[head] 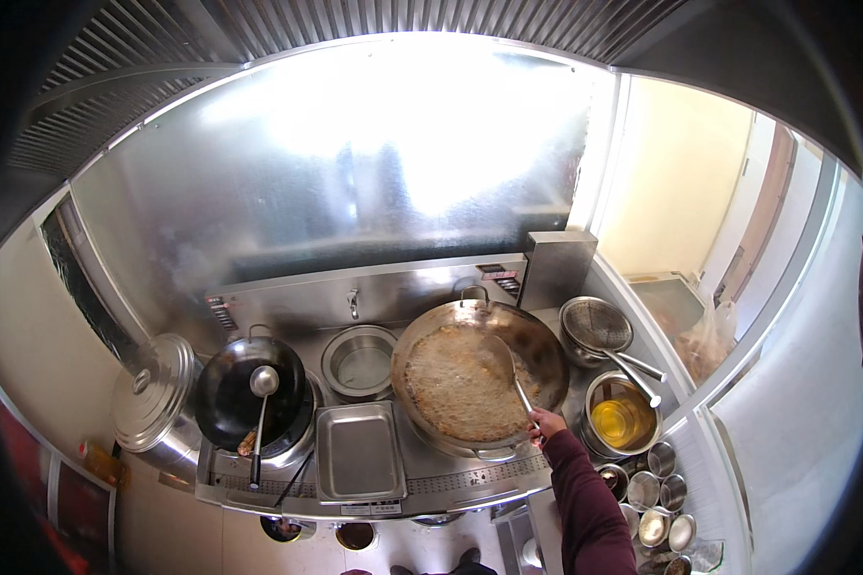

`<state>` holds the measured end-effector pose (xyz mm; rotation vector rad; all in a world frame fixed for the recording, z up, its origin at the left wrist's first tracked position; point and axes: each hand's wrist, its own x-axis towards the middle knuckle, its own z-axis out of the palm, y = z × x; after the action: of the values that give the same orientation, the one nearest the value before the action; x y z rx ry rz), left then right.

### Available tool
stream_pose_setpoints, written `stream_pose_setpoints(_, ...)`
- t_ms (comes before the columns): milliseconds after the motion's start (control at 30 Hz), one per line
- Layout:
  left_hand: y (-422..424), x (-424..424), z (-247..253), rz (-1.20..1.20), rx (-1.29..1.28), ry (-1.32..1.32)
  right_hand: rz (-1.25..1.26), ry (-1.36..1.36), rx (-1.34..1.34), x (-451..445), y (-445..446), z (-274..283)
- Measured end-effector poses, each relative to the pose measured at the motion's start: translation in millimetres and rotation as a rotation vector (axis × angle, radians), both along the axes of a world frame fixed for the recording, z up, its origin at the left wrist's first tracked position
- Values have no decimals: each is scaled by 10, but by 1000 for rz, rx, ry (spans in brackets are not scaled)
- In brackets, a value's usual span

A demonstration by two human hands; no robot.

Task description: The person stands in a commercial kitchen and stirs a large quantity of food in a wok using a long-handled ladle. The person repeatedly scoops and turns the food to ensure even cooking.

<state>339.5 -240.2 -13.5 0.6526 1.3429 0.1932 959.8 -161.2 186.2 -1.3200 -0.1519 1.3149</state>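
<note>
My right hand, in a dark red sleeve, grips the handle of a metal ladle or skimmer. Its head rests in the foaming, bubbling brown oil of a large two-handled wok. Food pieces under the foam cannot be made out. My left hand is out of view; at the bottom edge only a small dark red patch, perhaps sleeve, shows. Left of the wok, an empty rectangular steel tray lies on the stove front, below a round steel basin under the tap.
A black wok holding a ladle stands left, beside a lidded steel pot. On the right are strainers on a bowl, a pot of yellow oil and several small seasoning containers. A steel backsplash rises behind.
</note>
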Motion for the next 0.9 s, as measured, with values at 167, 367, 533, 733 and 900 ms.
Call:
stream_pose_setpoints(167,73,57,34,-25,10,-10,100,-30,19,-83,-190,30)
stream_pose_setpoints(367,128,90,73,-80,31,7,170,-101,33,-427,-493,395)
stream_pose_setpoints(533,169,85,69,-110,40,33,162,-139,80,-538,-704,568)
stream_pose_setpoints(733,221,69,44,-123,38,35,186,-374,39,-732,-920,849)
stream_pose_setpoints(900,248,33,18,-116,40,52,221,-421,-4,-840,-1116,977)
